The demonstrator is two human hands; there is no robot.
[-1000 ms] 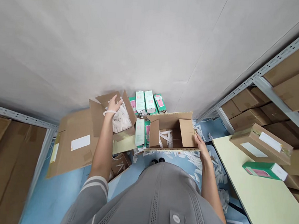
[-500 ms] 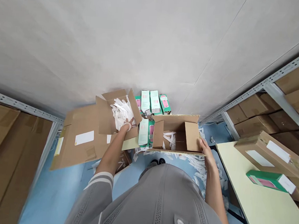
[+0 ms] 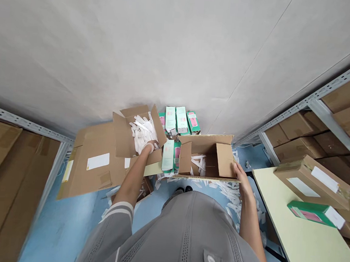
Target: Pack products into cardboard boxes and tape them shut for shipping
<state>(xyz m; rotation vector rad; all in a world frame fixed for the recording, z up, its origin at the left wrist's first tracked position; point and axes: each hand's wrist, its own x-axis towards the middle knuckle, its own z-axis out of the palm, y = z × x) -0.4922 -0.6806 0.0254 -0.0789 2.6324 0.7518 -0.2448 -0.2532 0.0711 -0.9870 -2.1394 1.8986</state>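
Observation:
My left hand (image 3: pixel 151 145) reaches into the open cardboard box on the left (image 3: pixel 124 134), against a heap of slim white strips (image 3: pixel 142 131). Its fingers are partly hidden there, so their grip does not show. My right hand (image 3: pixel 240 174) grips the right end of a second open cardboard box (image 3: pixel 206 138), its fingers out of sight behind the edge. Some white strips (image 3: pixel 200 163) lie at the left inside that box, and its brown bottom shows beside them. Between the two boxes are pale green cartons (image 3: pixel 168 154), with several more behind them by the wall.
A pale table (image 3: pixel 311 242) on the right bears a taped cardboard box (image 3: pixel 313 180) and a green carton (image 3: pixel 314 213). Box-filled shelving (image 3: pixel 339 119) stands beyond. Loose white strips (image 3: pixel 233 198) litter the blue floor. Large cardboard boxes (image 3: pixel 3 190) stand at left.
Both hands keep nearly the same places; my left hand has shifted very slightly within the heap of strips. The boxes stay where they were, and the view has tilted a little.

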